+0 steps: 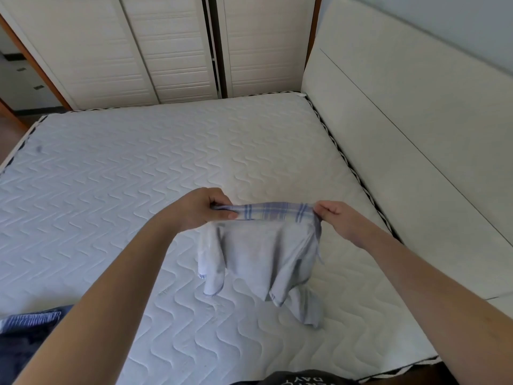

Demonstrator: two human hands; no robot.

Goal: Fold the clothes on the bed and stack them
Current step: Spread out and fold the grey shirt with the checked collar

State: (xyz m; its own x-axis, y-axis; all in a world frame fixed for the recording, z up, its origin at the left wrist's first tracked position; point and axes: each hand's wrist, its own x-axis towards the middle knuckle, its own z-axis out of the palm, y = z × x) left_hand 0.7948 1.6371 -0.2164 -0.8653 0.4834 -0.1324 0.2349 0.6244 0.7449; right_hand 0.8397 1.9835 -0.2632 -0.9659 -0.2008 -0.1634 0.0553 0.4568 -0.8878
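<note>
Over the quilted mattress (138, 176), both hands are pinching a plaid-edged garment (263, 245): left hand (200, 209), right hand (337, 218), its top edge stretching left-to-right, fabric hanging down.

place: home bedroom | evidence: quilted mattress (138, 176), padded headboard (416, 120), wardrobe doors (166, 45)

The garment (263, 245) is thin, soft matt cloth with a woven plaid band; the mattress (138, 176) is quilted white fabric, wave-stitched; the headboard (416, 120) smooth, matt; the wardrobe doors (166, 45) ribbed.
</note>
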